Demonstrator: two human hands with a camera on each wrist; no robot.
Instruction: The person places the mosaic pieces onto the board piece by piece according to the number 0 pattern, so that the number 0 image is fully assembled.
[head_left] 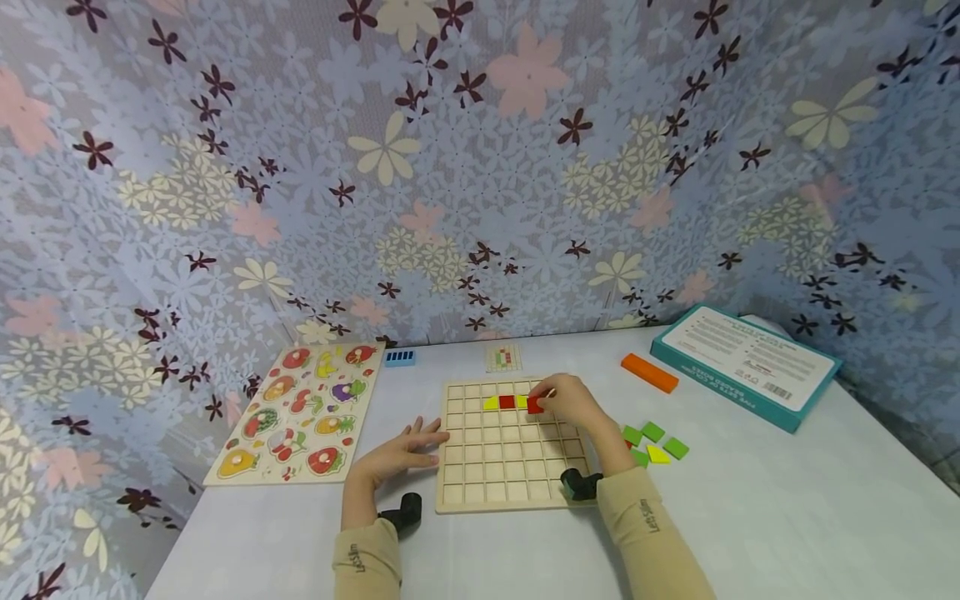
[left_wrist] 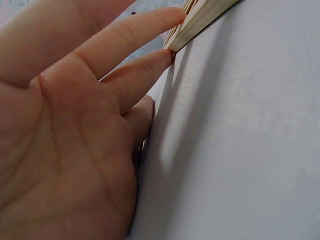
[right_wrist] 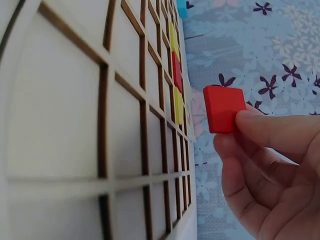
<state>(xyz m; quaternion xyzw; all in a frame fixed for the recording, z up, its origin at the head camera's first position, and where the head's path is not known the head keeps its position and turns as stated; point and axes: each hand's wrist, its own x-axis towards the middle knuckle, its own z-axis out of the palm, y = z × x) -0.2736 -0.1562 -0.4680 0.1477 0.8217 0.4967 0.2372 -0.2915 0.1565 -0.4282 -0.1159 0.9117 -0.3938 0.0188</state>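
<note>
My right hand (head_left: 572, 402) pinches a red square tile (right_wrist: 225, 109) between thumb and fingers, just above the upper part of a wooden grid board (head_left: 495, 458). In the board's second row from the top lie a yellow tile (head_left: 491, 404), a red tile (head_left: 507, 402) and another yellow tile (head_left: 522, 402), side by side. The left hand (head_left: 401, 450) has its fingers spread, and its fingertips touch the board's left edge. In the left wrist view the fingers (left_wrist: 135, 75) stay fairly straight against the board's side (left_wrist: 207, 22).
Several green tiles (head_left: 652, 432) and a yellow one (head_left: 657, 454) lie right of the board. Behind it is a small pattern card (head_left: 503, 358). A fruit puzzle board (head_left: 300, 412) lies left; an orange block (head_left: 649, 373) and a teal box (head_left: 750, 362) are right.
</note>
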